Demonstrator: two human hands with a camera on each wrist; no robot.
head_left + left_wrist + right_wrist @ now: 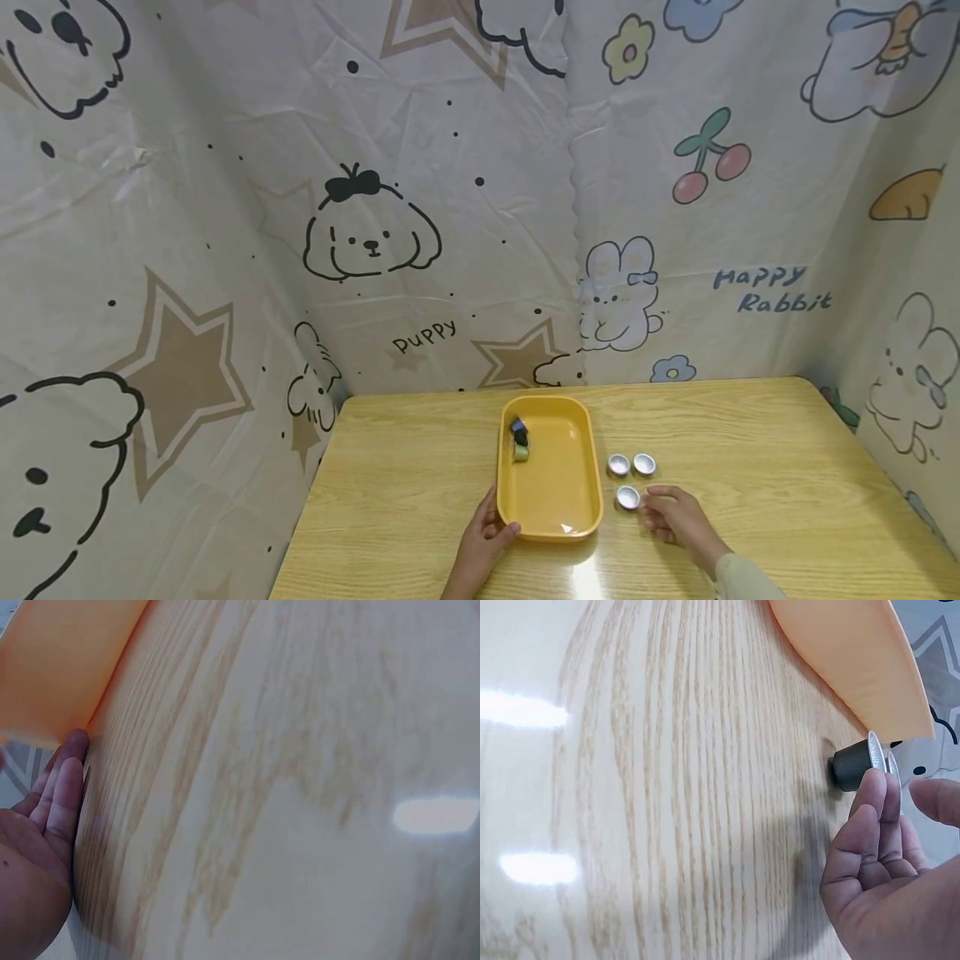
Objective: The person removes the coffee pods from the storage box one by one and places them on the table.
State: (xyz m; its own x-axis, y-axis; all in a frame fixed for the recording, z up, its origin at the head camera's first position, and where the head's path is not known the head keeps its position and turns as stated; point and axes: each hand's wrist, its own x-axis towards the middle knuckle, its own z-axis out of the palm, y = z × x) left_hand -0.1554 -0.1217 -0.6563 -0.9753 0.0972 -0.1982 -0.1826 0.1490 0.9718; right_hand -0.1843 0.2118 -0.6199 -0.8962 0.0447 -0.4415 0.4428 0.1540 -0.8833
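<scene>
A yellow plastic tray [551, 500] sits on the table, its near left corner held between the thumb and fingers of my left hand [482, 537]. In the left wrist view, the fingers [66, 799] lie along the tray's lower edge. Beside the tray's right side, my right hand [678, 521] is just right of a coffee capsule [627, 498] that stands silver lid up. From the right wrist, this capsule [851, 766] has a dark body; the fingertips are close to its lid and the thumb [936, 801] is apart from them.
Two more coffee capsules, one on the left [618, 465] and one on the right [644, 464], stand lid up behind the nearest one. Inside the tray, blue, black and green capsules [521, 452] lie along the left wall. A printed cloth [465, 225] hangs behind the wooden table [390, 467].
</scene>
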